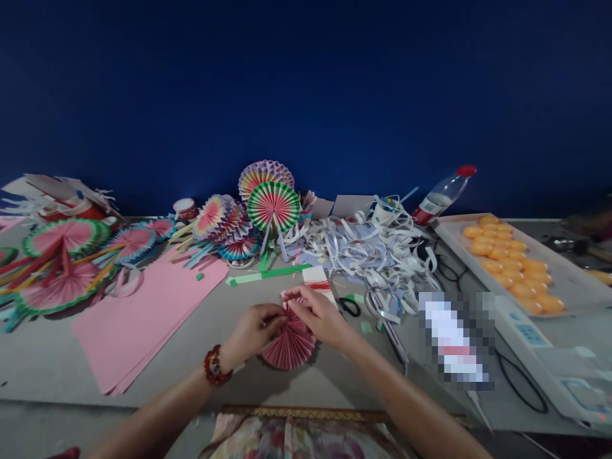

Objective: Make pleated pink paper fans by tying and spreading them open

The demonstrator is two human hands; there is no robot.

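Note:
A pink pleated paper fan [289,344] lies half opened on the grey table [43,363] in front of me. My left hand [253,331], with a red bead bracelet at the wrist, pinches the fan's top left edge. My right hand [321,315] pinches the folds at the top right, fingers closed on the paper. Both hands meet at the fan's upper middle. A small red and white paper piece [317,276] lies just beyond my right hand.
Pink paper sheets [143,312] lie to the left. Several finished colourful fans [272,204] stand at the back, more [62,261] at far left. White paper strips [373,248], scissors [351,307], a bottle [442,191] and a tray of orange balls [514,261] sit to the right.

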